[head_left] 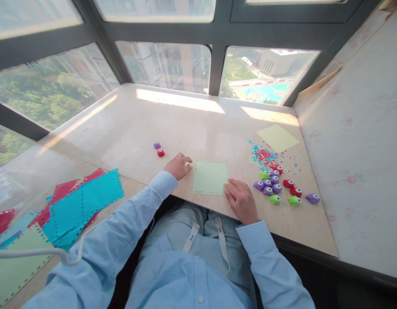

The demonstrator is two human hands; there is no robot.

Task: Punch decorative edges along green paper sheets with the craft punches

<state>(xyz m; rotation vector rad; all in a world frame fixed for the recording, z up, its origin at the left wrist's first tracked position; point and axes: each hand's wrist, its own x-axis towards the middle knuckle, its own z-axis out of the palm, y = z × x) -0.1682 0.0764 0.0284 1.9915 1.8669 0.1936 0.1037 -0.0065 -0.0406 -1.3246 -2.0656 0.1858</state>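
Note:
A pale green sheet of paper [210, 177] lies flat before me, with small punched holes along its edges. My left hand [177, 167] is closed around a small green craft punch [187, 165], just off the sheet's upper left edge. My right hand [241, 200] rests with its fingers laid out on the lower right edge of the paper. Beyond my left hand stand a purple craft punch [157, 145] and a red craft punch [160, 152]. Right of the sheet, several purple, green and red punches [267, 190] sit in a cluster.
Red and blue paper bits [265, 157] are scattered behind the cluster, beside another pale green sheet [278, 138]. Punched blue sheets [89, 204] and red ones overlap at the left, where a white cable [28, 253] crosses. Windows bound the table's back; a papered wall [356, 163] its right.

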